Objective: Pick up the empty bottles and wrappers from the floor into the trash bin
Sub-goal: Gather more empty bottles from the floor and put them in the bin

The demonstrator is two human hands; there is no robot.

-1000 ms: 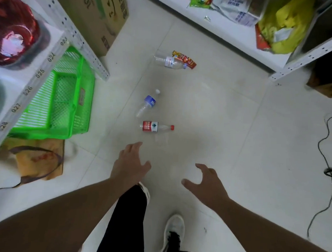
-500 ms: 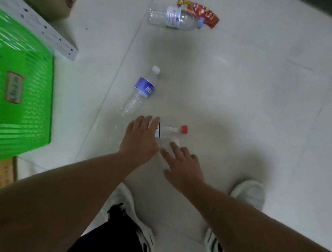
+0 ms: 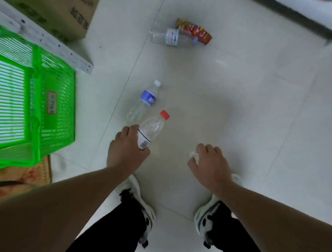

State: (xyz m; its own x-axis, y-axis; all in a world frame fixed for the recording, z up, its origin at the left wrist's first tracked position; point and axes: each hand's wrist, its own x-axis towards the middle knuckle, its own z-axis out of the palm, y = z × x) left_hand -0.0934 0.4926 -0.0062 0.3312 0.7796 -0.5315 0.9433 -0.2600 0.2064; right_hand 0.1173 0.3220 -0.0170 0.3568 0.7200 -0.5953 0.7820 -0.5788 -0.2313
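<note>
My left hand (image 3: 127,149) grips a clear red-capped bottle (image 3: 154,127) by its lower body, lifted off the floor with the cap pointing up and away. My right hand (image 3: 209,163) is closed around a small crumpled clear wrapper (image 3: 193,154). A blue-labelled bottle (image 3: 143,102) with a white cap lies on the floor just beyond the held bottle. Farther off lies a third clear bottle (image 3: 169,38), with a red snack wrapper (image 3: 195,31) against its neck end. No trash bin is in view.
A green plastic basket (image 3: 53,111) stands at the left under a white metal shelf rail (image 3: 45,41). A cardboard box (image 3: 63,14) sits behind it. A brown bag (image 3: 37,173) lies below the basket. My two shoes (image 3: 139,207) stand on the tiled floor.
My left hand has closed on the red-capped bottle and raised it off the floor. My right hand has drawn back to the right with a small clear wrapper in it.
</note>
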